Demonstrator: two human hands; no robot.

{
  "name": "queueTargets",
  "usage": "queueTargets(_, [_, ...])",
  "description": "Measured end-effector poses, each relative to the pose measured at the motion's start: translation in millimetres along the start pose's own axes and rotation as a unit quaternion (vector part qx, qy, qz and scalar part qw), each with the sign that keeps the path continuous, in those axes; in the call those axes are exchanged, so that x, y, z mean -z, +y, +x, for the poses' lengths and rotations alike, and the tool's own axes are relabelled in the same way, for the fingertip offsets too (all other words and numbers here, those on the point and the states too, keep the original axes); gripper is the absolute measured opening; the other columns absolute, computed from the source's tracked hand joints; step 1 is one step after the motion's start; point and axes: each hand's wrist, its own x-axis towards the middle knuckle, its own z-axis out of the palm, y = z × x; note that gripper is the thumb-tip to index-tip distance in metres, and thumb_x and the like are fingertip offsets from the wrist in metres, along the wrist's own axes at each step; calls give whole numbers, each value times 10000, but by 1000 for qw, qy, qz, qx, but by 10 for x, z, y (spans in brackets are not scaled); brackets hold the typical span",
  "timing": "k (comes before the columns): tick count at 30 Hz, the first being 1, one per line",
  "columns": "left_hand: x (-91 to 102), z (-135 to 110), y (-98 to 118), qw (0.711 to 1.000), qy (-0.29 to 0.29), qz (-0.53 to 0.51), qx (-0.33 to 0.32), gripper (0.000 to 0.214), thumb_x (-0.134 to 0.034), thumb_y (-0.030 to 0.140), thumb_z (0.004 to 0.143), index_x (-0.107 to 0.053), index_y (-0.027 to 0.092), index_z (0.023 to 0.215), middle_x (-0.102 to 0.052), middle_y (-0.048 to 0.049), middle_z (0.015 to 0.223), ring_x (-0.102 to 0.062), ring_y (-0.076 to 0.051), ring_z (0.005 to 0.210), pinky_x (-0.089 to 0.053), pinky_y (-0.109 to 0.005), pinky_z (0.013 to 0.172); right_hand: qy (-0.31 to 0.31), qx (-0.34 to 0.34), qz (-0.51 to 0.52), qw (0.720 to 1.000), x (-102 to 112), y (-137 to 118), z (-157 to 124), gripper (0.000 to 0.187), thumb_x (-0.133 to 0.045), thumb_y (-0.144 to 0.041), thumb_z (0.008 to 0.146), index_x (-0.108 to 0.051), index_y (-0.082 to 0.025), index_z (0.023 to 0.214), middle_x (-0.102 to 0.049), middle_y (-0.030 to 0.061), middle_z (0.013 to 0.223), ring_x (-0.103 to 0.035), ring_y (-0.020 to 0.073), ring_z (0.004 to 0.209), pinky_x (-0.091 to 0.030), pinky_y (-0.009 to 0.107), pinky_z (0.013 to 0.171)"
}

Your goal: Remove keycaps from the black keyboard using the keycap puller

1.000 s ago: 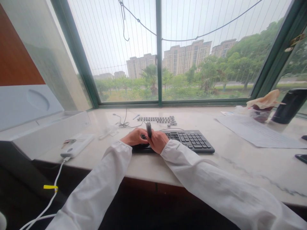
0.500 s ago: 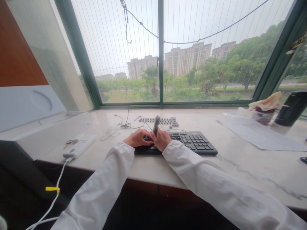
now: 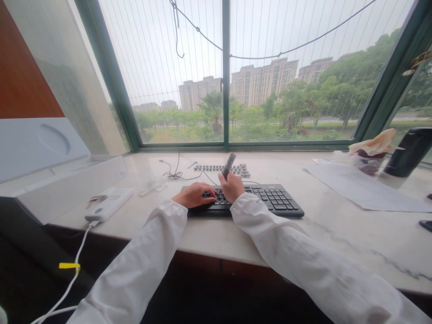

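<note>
A black keyboard [image 3: 280,202] lies in front of me; its main block shows bare switches or sockets without keycaps, while the number pad has its caps. My left hand [image 3: 195,195] rests on the keyboard's left part, thumb and fingers apart, with nothing visible between them. In my right hand [image 3: 233,186], closed in a fist over the middle of the keyboard, a dark grey brush [image 3: 228,165] stands tilted to the right, its bristle-like end up. What its lower end does is hidden by the hand. Behind the keyboard, loose keycaps [image 3: 216,168] lie in rows.
A cable [image 3: 173,174] and a small clear plastic piece [image 3: 151,188] lie left of the keyboard. Further left are a white power bank [image 3: 113,204] with keys on it and an open white box [image 3: 77,180]. Paper [image 3: 364,189] and a black bottle [image 3: 405,153] are at right.
My right hand has moved right, away from my left fingers, and the brush leans more to the right. More bare switches show between the hands. My left hand stays nearly in place.
</note>
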Motion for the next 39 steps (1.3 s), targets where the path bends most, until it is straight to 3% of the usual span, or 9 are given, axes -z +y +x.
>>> queueTargets(7, [21, 0, -14, 999, -3, -32, -11, 184, -638, 342, 829, -691, 178, 895, -722, -51, 987, -673, -157, 905, -497, -253, 853, -61, 79, -40, 994, -2, 25, -62, 313, -369, -354, 958, -618, -178, 890, -691, 89, 933, -614, 202, 810, -342, 270, 683])
queueTargets(15, [18, -6, -39, 996, 6, -83, -19, 211, -645, 363, 824, -705, 175, 896, -722, -53, 945, -669, -153, 859, -504, -263, 837, -108, 89, -53, 989, 34, 0, -93, 299, -390, -328, 963, -640, -186, 883, -682, 59, 819, -599, 194, 784, -358, 266, 713])
queueTargets(19, [12, -3, -45, 997, 9, -78, -25, 205, -645, 360, 824, -704, 174, 886, -719, -53, 931, -666, -148, 847, -503, -253, 826, -107, 110, -70, 986, 0, 16, -98, 303, -383, -330, 962, -642, -189, 895, -689, 68, 890, -597, 205, 813, -361, 278, 722])
queueTargets(28, [6, -1, -40, 997, 19, -70, -32, 206, -647, 365, 822, -706, 173, 865, -715, -43, 895, -658, -135, 805, -494, -229, 786, -104, 87, -46, 990, -53, 38, -129, 302, -370, -385, 956, -597, -187, 955, -693, 80, 906, -607, 225, 850, -362, 279, 716])
queueTargets(35, [-20, -1, -49, 993, 45, -102, -31, 171, -654, 308, 800, -712, 163, 871, -724, -31, 874, -655, -144, 790, -487, -229, 762, -104, 175, -68, 977, -9, -74, -236, 326, -362, -413, 968, -524, -164, 1101, -700, 92, 884, -646, 227, 801, -349, 273, 644])
queueTargets(39, [-11, 2, -76, 991, 40, -121, -34, 174, -657, 313, 796, -710, 150, 827, -728, -35, 879, -658, -147, 798, -487, -222, 757, -111, 185, -93, 972, 2, -114, -259, 356, -330, -420, 979, -490, -146, 1139, -699, 104, 878, -657, 237, 787, -358, 281, 638])
